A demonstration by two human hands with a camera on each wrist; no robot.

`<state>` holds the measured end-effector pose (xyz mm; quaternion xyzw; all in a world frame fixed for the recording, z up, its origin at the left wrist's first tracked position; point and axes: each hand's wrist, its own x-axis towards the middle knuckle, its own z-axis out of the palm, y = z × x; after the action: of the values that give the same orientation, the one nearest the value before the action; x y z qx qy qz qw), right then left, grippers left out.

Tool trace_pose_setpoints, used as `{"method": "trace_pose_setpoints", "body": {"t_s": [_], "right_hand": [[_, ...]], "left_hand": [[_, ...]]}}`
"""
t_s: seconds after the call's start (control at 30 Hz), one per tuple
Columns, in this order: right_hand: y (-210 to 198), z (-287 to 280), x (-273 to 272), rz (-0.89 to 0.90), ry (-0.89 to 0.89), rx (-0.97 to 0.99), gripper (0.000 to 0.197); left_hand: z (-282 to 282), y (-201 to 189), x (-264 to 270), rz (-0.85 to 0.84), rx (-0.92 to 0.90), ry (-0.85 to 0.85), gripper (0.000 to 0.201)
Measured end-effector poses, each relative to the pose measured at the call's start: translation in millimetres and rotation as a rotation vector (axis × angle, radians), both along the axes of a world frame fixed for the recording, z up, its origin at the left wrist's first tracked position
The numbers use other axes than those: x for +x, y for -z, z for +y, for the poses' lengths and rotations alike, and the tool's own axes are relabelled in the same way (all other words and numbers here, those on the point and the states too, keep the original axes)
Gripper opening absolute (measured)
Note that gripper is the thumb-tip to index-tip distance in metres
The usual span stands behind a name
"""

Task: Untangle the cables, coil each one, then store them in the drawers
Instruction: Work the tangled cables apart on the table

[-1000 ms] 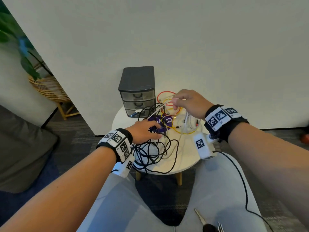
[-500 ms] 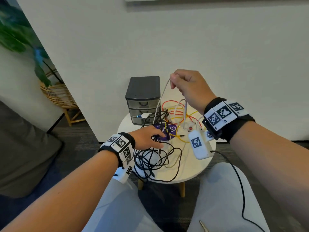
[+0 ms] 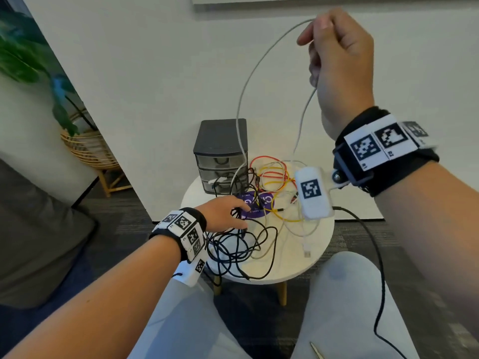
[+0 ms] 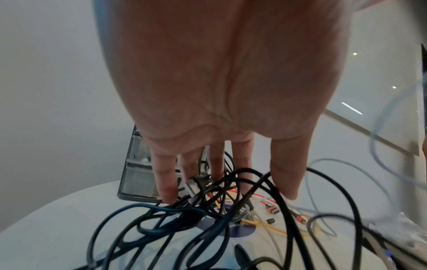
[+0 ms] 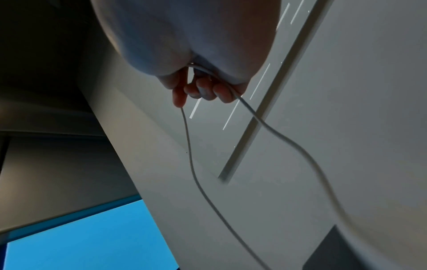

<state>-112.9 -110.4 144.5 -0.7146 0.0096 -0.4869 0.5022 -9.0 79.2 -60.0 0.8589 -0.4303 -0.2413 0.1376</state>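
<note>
A tangle of cables lies on a small round white table: black cables, yellow and red ones. My right hand is raised high and grips a white cable, whose two strands hang down to the pile. Its USB plug rests on the table. My left hand presses straight fingers down on the black cables. A dark grey unit of three drawers stands at the table's back, drawers closed.
A purple round label lies under the cables. A white wall rises right behind the table. A wicker plant basket stands at left, a grey sofa nearer. My knees are just before the table.
My right hand has risen from the pile to well above the drawers, drawing the white cable up in a long loop. My left hand stayed pressed on the black cables.
</note>
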Motion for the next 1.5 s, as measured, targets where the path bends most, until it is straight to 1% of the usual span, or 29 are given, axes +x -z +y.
{"method": "trace_pose_setpoints", "body": {"t_s": [0.13,0.2,0.23,0.27,0.3,0.37,0.4,0.43,0.47,0.53,0.6,0.67,0.7,0.73,0.77,0.83,0.9,0.93,1.03,1.1,1.17,1.23,1.3,1.4,1.5], "right_hand": [[5,1,-3,0.022,-0.027,0.007,0.029],[8,2,-3,0.036,-0.054,0.015,0.03],[10,2,-3,0.038,-0.063,0.014,0.03],[10,3,-2,0.034,-0.07,0.011,0.03],[9,4,-2,0.024,-0.075,0.012,0.029],[6,5,-2,-0.02,-0.093,0.045,0.028],[4,6,-2,-0.055,-0.108,0.076,0.028],[2,8,-2,-0.095,-0.124,0.109,0.028],[-1,10,-2,-0.132,-0.143,0.14,0.028],[-6,16,0,-0.193,-0.191,0.194,0.026],[-8,21,3,-0.22,-0.226,0.194,0.026],[-4,23,7,-0.191,-0.22,0.116,0.028],[-1,23,8,-0.16,-0.212,0.081,0.029],[3,22,9,-0.127,-0.209,0.068,0.029],[6,20,10,-0.1,-0.214,0.081,0.029],[6,13,8,-0.086,-0.231,0.149,0.029],[-3,5,3,-0.143,-0.23,0.215,0.028],[-9,1,-1,-0.196,-0.223,0.252,0.027],[-26,-14,-13,-0.327,-0.197,0.375,0.027],[-27,-24,-18,-0.317,-0.159,0.382,0.027],[-18,-33,-22,-0.195,-0.092,0.295,0.028],[1,-41,-24,0.022,-0.026,0.196,0.029],[26,-52,-24,0.194,0.0,0.156,0.03],[65,-67,-22,0.368,0.022,0.153,0.031],[95,-79,-21,0.61,-0.009,0.2,0.022]], "left_hand": [[-1,-9,3,0.024,-0.044,-0.011,0.049],[-4,-18,7,0.007,-0.102,-0.04,0.037],[-5,-23,7,-0.03,-0.18,-0.082,0.026],[-6,-29,7,-0.084,-0.297,-0.153,0.015],[-7,-36,7,-0.143,-0.45,-0.252,0.009],[-7,-51,6,-0.215,-0.813,-0.465,0.004],[-8,-61,5,-0.197,-0.971,-0.519,0.005],[-9,-70,4,-0.141,-1.075,-0.526,0.017],[-11,-79,1,-0.046,-1.134,-0.483,0.031],[-21,-95,-11,0.149,-1.132,-0.347,0.052],[-36,-108,-24,0.336,-1.126,-0.248,0.062],[-46,-120,-32,0.582,-1.172,-0.209,0.063],[-49,-123,-34,0.677,-1.182,-0.174,0.06],[-51,-123,-35,0.704,-1.17,-0.127,0.055],[-52,-120,-35,0.653,-1.116,-0.093,0.048],[-54,-112,-36,0.435,-0.924,-0.036,0.034],[-57,-97,-36,0.263,-0.737,-0.013,0.015],[-56,-88,-35,0.217,-0.677,-0.023,0.013],[-55,-70,-27,0.155,-0.593,-0.111,0.034],[-58,-67,-15,0.139,-0.63,-0.207,0.042],[-62,-75,-3,0.133,-0.748,-0.343,0.044],[-63,-90,7,0.133,-0.842,-0.443,0.042],[-63,-101,15,0.211,-0.91,-0.504,0.04],[-59,-112,19,0.301,-0.887,-0.539,0.033],[-53,-120,16,0.416,-0.91,-0.556,0.023]]}}
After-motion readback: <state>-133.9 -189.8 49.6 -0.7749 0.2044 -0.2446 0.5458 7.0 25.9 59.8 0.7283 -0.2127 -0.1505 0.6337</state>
